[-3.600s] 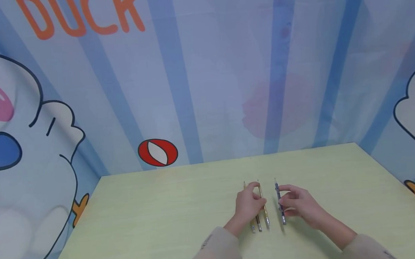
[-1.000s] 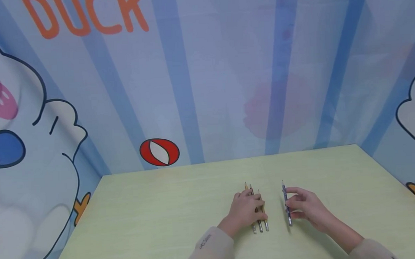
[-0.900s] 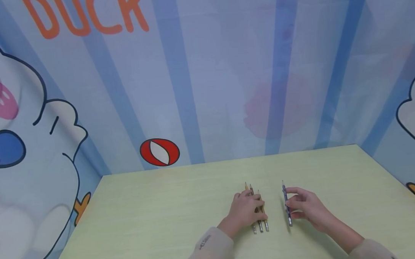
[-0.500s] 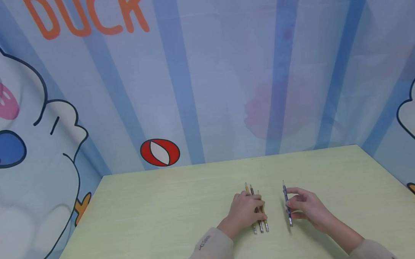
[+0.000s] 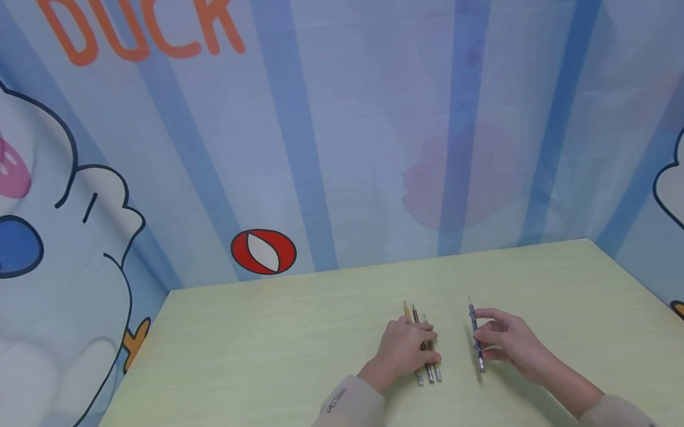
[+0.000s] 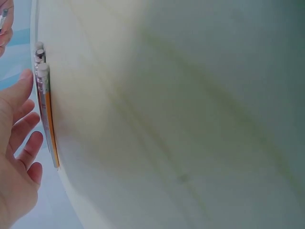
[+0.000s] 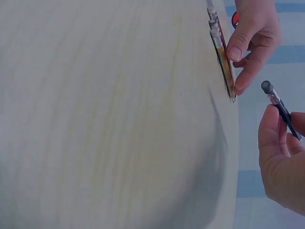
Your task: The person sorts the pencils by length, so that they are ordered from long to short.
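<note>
Three pencils lie side by side on the table: a yellow pencil, a dark pencil and another yellow pencil on the right. My left hand rests over them with relaxed fingers and covers their middles. In the left wrist view the thumb and fingertips are right beside the pencils' eraser ends and shafts. To the right, my right hand pinches a dark blue pencil between thumb and fingers. It points away from me, its eraser end towards me, and its shadow falls below it in the head view.
The pale yellow-green table runs back to a blue striped backdrop with cartoon prints. Similar printed cloth borders the table at left and right. Beige sleeves cover my forearms.
Since the earliest frame my right hand has shifted right with its pencil, and the three pencils have drawn closer together under my left hand. In the last second only the right hand drifts slightly right.
</note>
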The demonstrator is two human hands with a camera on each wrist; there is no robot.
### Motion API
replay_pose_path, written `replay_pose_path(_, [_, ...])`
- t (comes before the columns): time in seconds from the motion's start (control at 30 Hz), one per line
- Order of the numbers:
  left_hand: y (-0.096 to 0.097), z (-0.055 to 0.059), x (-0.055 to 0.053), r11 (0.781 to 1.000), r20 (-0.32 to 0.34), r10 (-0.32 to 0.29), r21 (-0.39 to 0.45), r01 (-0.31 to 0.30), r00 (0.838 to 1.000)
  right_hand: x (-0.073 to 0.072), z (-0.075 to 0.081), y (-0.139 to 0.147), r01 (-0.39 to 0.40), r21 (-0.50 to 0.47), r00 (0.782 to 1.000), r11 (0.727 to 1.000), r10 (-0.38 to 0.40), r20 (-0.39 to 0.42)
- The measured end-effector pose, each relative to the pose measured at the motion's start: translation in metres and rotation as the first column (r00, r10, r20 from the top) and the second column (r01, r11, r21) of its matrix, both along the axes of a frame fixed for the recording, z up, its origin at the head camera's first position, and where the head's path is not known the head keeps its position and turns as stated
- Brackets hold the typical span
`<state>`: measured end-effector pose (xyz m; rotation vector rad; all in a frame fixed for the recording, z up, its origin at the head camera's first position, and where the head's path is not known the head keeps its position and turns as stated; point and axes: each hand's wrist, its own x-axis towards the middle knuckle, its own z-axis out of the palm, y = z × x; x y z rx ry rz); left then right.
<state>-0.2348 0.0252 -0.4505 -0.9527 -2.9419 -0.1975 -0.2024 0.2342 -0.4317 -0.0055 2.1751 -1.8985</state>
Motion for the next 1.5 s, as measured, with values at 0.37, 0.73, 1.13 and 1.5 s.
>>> replay_pose_path(0.37, [-0.001, 0.002, 0.004, 1.0, 0.006, 0.008, -0.015, -0.008, 1.0, -0.004, 0.003, 0.0, 0.004, 0.035, 0.999, 0.999, -0.003, -0.033])
replay_pose_path(0.73, [-0.002, 0.003, 0.006, 1.0, 0.015, 0.016, -0.014, -0.016, 1.0, -0.022, -0.001, -0.012, 0.022, 0.197, 0.996, 0.98, -0.004, -0.094])
replay_pose_path(1.13, [-0.001, 0.0, 0.003, 1.0, 0.009, 0.02, -0.016, -0.02, 1.0, -0.035, -0.015, -0.025, -0.026, 0.369, 0.989, 0.929, 0.079, -0.129])
replay_pose_path(1.5, [0.0, 0.001, 0.004, 0.999, 0.004, 0.024, -0.025, -0.024, 1.0, -0.035, -0.019, -0.044, -0.006, 0.506, 0.99, 0.862, 0.076, -0.118])
